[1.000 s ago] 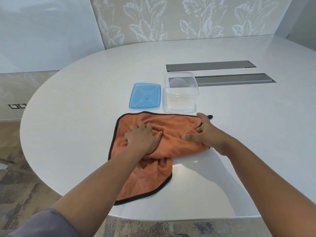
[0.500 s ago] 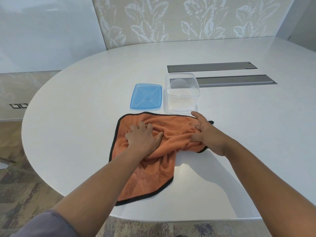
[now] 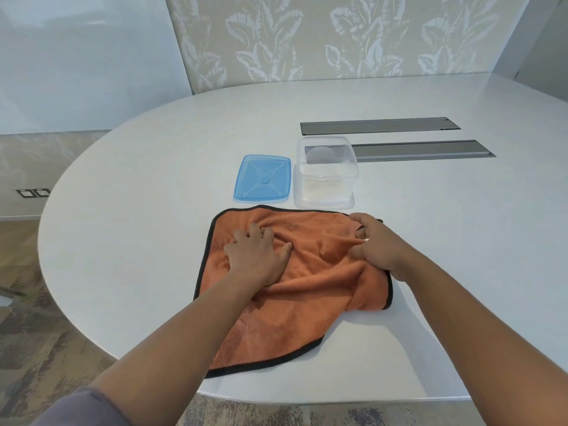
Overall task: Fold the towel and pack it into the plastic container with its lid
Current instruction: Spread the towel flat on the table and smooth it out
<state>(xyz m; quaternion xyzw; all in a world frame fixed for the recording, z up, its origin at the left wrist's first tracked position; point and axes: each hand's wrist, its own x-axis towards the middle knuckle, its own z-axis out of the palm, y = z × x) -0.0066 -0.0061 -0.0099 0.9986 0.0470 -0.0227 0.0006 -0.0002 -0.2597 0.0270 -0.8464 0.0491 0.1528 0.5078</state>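
Orange towel: lay rumpled on the white table, black-bound edge showing, near corner reaching the table's front edge.
Left hand: we pressed it palm-down on the towel's left half, fingers bent into the pile; flat on the cloth, nothing pinched.
Right hand: fingers curled at the towel's far right corner; we could not tell whether they closed on the cloth or only rested on it.
Container: clear plastic, open and empty, just beyond the towel's far edge.
Lid: blue, flat on the table, just beside the container on its left (not fitted).
Handling, our judgement: soft, light, limp pile cloth; it would sag and bunch rather than hold a crease, though it should not slip on the table. Best held at two corners along the bound edge, where the trim gives a firmer pinch.
Container handling: likely light, so it might slide when the towel is pushed in.
Writing: we read no brand, label or text anywhere.
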